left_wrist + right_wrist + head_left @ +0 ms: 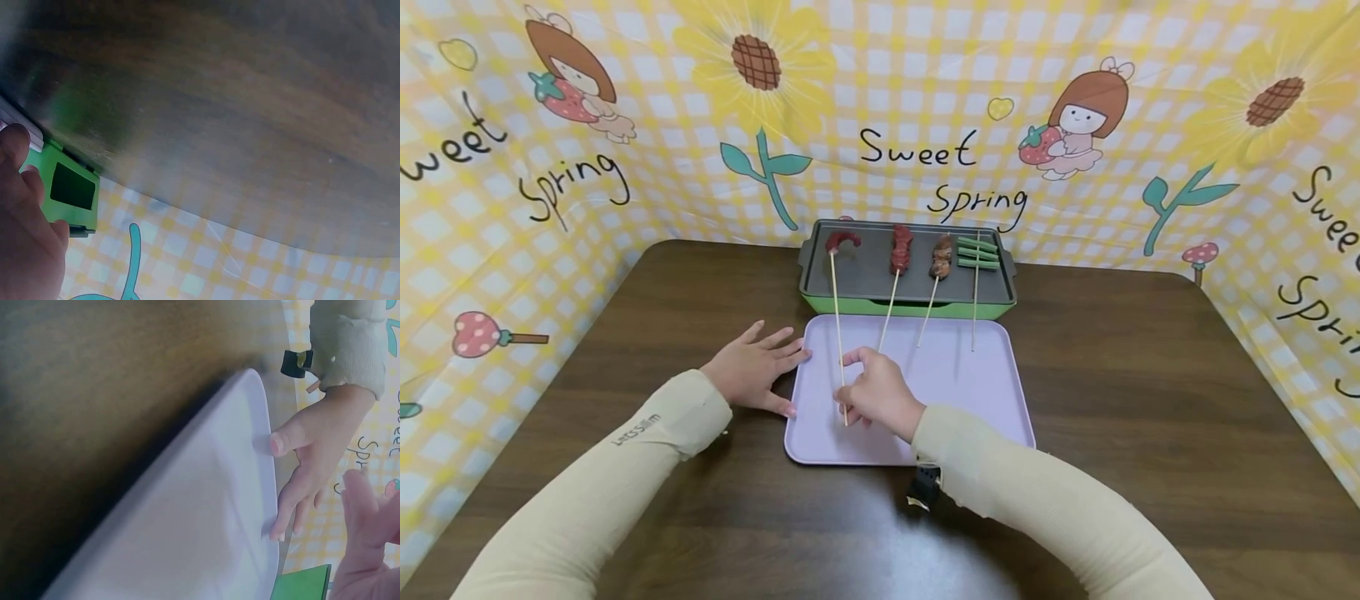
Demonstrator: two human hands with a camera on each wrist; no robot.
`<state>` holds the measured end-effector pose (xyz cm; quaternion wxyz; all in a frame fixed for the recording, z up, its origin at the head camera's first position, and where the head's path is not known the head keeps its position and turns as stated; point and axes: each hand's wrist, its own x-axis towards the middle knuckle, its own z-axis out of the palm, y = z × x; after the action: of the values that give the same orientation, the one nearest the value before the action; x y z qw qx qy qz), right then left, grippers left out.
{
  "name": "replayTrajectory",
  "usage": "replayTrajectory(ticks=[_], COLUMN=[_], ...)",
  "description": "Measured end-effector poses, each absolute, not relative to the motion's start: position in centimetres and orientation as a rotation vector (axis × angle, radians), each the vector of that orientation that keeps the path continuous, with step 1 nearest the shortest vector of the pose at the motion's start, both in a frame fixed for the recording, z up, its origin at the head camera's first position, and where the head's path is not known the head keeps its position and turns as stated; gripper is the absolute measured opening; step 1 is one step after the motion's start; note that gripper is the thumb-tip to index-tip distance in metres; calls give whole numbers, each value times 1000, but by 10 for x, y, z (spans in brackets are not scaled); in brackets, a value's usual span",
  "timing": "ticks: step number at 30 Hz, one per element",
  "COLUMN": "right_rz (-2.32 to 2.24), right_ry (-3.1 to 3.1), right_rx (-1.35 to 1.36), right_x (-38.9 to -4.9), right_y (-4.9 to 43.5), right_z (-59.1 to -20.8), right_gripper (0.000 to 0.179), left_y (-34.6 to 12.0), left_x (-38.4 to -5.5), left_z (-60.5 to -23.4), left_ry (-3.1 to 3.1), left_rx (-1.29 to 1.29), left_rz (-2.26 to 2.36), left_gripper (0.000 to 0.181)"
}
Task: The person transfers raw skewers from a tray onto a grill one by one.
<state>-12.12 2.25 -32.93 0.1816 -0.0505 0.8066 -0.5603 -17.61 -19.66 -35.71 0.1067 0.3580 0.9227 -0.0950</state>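
My right hand (883,392) pinches the lower stick of a skewer (838,317) above the lilac tray (970,408). The skewer's far end bears a curled dark red piece (844,242), which lies over the left part of the grill pan (868,279). At the tray's left edge my left hand (752,367) is spread, thumb and fingertips right at the rim. In the right wrist view the left hand (331,437) shows its straight fingers along the tray rim (270,481).
On the grill pan lie a red meat skewer (901,248), a brown meat skewer (941,257) and a skewer of green pieces (977,253), sticks reaching over the tray. The pan's green base (917,309) stands behind the tray. Checked cloth (880,92) hangs behind the brown table (1120,400).
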Motion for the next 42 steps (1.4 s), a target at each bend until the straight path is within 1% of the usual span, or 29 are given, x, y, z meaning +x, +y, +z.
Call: replayTrajectory(ticks=[9, 20, 28, 42], right_rz=[-1604, -1606, -1547, -1582], right_ry=[2285, 2293, 2315, 2299], right_rx=[-90, -21, -6, 43], right_x=[-133, -150, -155, -160], right_y=[21, 25, 28, 24], right_z=[-321, -315, -313, -314], right_gripper=[43, 45, 45, 43], left_y=[-194, -195, -196, -195], left_x=[-178, -176, -175, -176], left_z=[-356, -356, -356, -354], left_ry=[2701, 2704, 2704, 2685], left_rx=[1047, 1027, 1030, 1008], left_rz=[-309, -271, -256, -260], left_gripper=[96, 94, 94, 95])
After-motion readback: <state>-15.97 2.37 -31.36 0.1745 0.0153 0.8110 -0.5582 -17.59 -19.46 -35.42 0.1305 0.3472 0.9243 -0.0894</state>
